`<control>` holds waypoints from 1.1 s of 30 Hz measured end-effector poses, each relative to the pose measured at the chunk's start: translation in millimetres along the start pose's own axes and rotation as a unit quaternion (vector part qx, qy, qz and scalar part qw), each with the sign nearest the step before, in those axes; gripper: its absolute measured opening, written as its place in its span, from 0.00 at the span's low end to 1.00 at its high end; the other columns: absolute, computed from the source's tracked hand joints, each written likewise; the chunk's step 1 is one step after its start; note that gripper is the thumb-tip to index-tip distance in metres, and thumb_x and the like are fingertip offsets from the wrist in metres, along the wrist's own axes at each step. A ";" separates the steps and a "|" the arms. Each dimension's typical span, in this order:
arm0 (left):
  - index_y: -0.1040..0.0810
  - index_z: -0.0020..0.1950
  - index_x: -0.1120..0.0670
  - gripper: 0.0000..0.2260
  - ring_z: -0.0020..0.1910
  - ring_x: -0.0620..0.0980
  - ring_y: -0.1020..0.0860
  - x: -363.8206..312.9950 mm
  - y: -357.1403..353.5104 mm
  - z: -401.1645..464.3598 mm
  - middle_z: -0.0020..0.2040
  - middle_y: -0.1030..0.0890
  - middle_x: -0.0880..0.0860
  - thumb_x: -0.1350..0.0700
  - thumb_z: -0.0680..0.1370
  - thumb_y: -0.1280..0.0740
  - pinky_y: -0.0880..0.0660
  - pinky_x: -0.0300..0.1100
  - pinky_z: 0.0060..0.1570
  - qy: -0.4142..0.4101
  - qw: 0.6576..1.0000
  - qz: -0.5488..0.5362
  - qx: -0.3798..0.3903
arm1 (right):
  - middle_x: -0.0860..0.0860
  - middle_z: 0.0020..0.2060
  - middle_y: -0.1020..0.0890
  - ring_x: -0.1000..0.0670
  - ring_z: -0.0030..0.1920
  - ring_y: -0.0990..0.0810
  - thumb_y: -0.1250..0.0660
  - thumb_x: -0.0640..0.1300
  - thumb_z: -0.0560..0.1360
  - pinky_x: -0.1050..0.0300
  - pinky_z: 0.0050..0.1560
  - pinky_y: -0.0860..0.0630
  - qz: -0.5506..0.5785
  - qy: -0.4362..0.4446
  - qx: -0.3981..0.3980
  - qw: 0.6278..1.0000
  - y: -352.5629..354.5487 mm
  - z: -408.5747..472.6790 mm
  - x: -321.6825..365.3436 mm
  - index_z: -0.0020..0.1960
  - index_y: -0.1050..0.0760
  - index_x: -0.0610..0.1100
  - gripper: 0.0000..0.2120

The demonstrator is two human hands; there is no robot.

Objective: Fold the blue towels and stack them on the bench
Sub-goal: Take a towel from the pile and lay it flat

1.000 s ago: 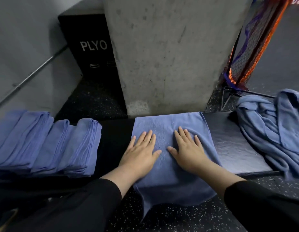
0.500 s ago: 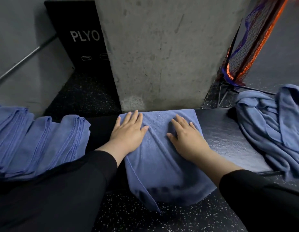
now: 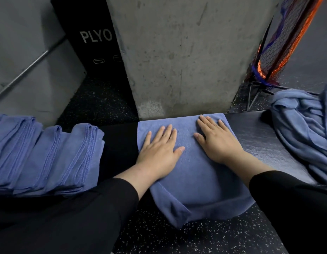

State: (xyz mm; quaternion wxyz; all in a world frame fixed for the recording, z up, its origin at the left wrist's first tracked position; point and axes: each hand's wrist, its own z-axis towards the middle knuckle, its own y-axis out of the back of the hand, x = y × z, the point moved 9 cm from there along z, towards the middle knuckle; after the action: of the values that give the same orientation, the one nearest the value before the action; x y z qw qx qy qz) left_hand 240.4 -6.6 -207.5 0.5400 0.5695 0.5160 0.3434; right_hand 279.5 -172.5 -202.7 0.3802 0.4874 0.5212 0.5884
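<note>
Blue towel (image 3: 192, 173) spread on the black bench (image 3: 265, 143), directly in front of the concrete pillar (image 3: 186, 55), near edge hanging over. Left hand (image 3: 159, 153) and right hand (image 3: 217, 142) flat on it, fingers straight, slightly spread. Folded stack (image 3: 47, 154) left of the pillar, unfolded heap (image 3: 305, 129) to its right.
</note>
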 end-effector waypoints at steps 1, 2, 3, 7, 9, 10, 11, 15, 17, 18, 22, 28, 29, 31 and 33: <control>0.58 0.83 0.50 0.31 0.81 0.45 0.63 0.6 0.2 5.8 0.83 0.61 0.46 0.37 0.84 0.57 0.63 0.55 0.79 -0.003 1.000 0.002 0.001 | 0.53 0.81 0.48 0.54 0.81 0.53 0.54 0.60 0.84 0.50 0.80 0.57 -0.001 0.000 -0.003 1.000 0.2 2.6 -1.6 0.82 0.49 0.46 0.31; 0.58 0.83 0.50 0.31 0.81 0.45 0.63 1.4 0.8 12.1 0.83 0.61 0.46 0.37 0.84 0.57 0.63 0.55 0.79 -0.006 1.000 0.002 0.001 | 0.53 0.81 0.48 0.54 0.81 0.53 0.54 0.60 0.84 0.49 0.80 0.57 -0.002 -0.001 -0.004 1.000 0.4 5.8 -3.2 0.82 0.48 0.46 0.31; 0.58 0.83 0.50 0.31 0.81 0.45 0.63 2.3 1.9 18.7 0.83 0.61 0.46 0.37 0.84 0.57 0.62 0.56 0.79 -0.012 1.000 0.000 0.002 | 0.53 0.81 0.48 0.54 0.81 0.52 0.54 0.60 0.84 0.49 0.80 0.56 -0.002 -0.002 -0.005 1.000 0.9 9.1 -4.7 0.82 0.48 0.46 0.31; 0.57 0.83 0.50 0.31 0.81 0.45 0.61 7.4 7.3 41.4 0.83 0.60 0.46 0.36 0.84 0.57 0.62 0.56 0.79 -0.038 0.999 -0.001 0.001 | 0.53 0.81 0.47 0.53 0.81 0.52 0.54 0.60 0.83 0.48 0.80 0.56 -0.007 0.000 -0.003 1.000 2.8 26.3 -11.8 0.82 0.47 0.45 0.31; 0.56 0.83 0.50 0.31 0.81 0.46 0.60 9.3 9.8 46.8 0.83 0.59 0.46 0.36 0.84 0.56 0.61 0.55 0.79 -0.043 0.999 0.001 0.006 | 0.52 0.81 0.47 0.52 0.81 0.52 0.53 0.61 0.83 0.47 0.80 0.56 -0.010 0.004 0.011 1.000 2.2 36.2 -13.4 0.82 0.47 0.45 0.32; 0.54 0.84 0.50 0.31 0.82 0.46 0.60 9.4 11.2 46.5 0.83 0.58 0.47 0.37 0.84 0.56 0.60 0.56 0.79 -0.043 0.999 0.002 0.003 | 0.51 0.81 0.48 0.52 0.81 0.52 0.53 0.61 0.83 0.46 0.80 0.56 -0.011 0.003 0.019 1.000 1.9 39.6 -13.5 0.82 0.47 0.44 0.32; 0.51 0.83 0.51 0.31 0.82 0.46 0.58 8.1 14.0 43.7 0.84 0.55 0.48 0.38 0.84 0.54 0.60 0.55 0.79 -0.043 0.999 -0.001 -0.008 | 0.51 0.82 0.48 0.51 0.81 0.52 0.52 0.60 0.84 0.44 0.80 0.57 -0.011 0.000 0.023 1.000 2.5 41.5 -13.3 0.81 0.47 0.44 0.32; 0.23 0.69 0.51 0.22 0.75 0.49 0.32 -7.3 26.2 6.3 0.73 0.26 0.49 0.42 0.84 0.46 0.40 0.51 0.73 -0.120 0.985 -0.052 -0.115 | 0.51 0.80 0.42 0.50 0.80 0.44 0.46 0.57 0.84 0.39 0.78 0.53 0.001 0.015 -0.025 1.000 17.3 27.6 0.9 0.78 0.38 0.47 0.26; 0.17 0.55 0.51 0.22 0.59 0.50 0.22 -15.8 28.2 -23.5 0.56 0.18 0.47 0.40 0.81 0.45 0.30 0.50 0.60 -0.183 0.970 -0.090 -0.134 | 0.49 0.74 0.30 0.46 0.73 0.31 0.43 0.55 0.83 0.39 0.73 0.42 0.014 0.059 -0.055 0.997 24.9 10.1 18.3 0.72 0.30 0.47 0.21; 0.17 0.54 0.50 0.21 0.56 0.49 0.22 -19.2 25.7 -36.3 0.54 0.19 0.46 0.39 0.80 0.45 0.29 0.50 0.58 -0.209 0.966 -0.084 -0.125 | 0.47 0.68 0.24 0.42 0.66 0.24 0.42 0.55 0.82 0.40 0.66 0.34 0.011 0.080 -0.075 0.994 29.2 -0.7 26.5 0.68 0.26 0.46 0.20; 0.20 0.63 0.46 0.24 0.61 0.47 0.28 -23.4 12.9 -73.3 0.60 0.25 0.45 0.33 0.78 0.44 0.34 0.47 0.67 -0.242 0.970 -0.020 -0.028 | 0.46 0.50 0.21 0.38 0.47 0.20 0.34 0.53 0.78 0.44 0.45 0.24 0.000 0.117 -0.104 0.988 35.4 -49.3 39.7 0.56 0.20 0.45 0.13; 0.24 0.64 0.44 0.17 0.60 0.46 0.30 -20.2 14.8 -118.1 0.54 0.28 0.45 0.39 0.79 0.35 0.37 0.45 0.68 -0.262 0.964 0.027 -0.030 | 0.54 0.62 0.22 0.47 0.61 0.21 0.50 0.65 0.76 0.44 0.58 0.25 0.050 0.117 0.034 0.991 21.0 -117.7 26.7 0.57 0.24 0.49 0.26; 0.24 0.61 0.43 0.14 0.58 0.46 0.30 -18.1 15.9 -124.7 0.53 0.29 0.44 0.39 0.78 0.34 0.37 0.44 0.67 -0.265 0.963 0.029 -0.035 | 0.54 0.68 0.25 0.49 0.66 0.24 0.48 0.65 0.76 0.46 0.63 0.27 0.044 0.123 0.046 0.990 19.0 -128.0 22.0 0.61 0.24 0.50 0.26; 0.24 0.54 0.43 0.09 0.56 0.45 0.30 -11.9 17.1 -136.2 0.51 0.29 0.43 0.41 0.78 0.32 0.34 0.44 0.64 -0.267 0.962 0.042 -0.047 | 0.55 0.76 0.33 0.52 0.74 0.33 0.44 0.66 0.76 0.48 0.72 0.34 0.020 0.123 0.080 0.989 15.4 -148.2 10.6 0.69 0.27 0.54 0.27; 0.24 0.51 0.44 0.06 0.54 0.45 0.29 -3.2 15.1 -145.4 0.50 0.29 0.43 0.44 0.78 0.32 0.32 0.45 0.61 -0.249 0.965 0.064 -0.053 | 0.57 0.80 0.42 0.56 0.79 0.43 0.46 0.72 0.73 0.47 0.78 0.43 0.001 0.117 0.115 0.986 12.5 -165.0 -1.8 0.76 0.35 0.57 0.36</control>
State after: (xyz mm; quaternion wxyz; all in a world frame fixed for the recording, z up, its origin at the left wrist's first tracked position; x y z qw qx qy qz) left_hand 105.0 29.9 -166.0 0.6573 0.6396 0.3091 0.2516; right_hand 120.7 -216.4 -187.7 0.2570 0.4562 0.6261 0.5778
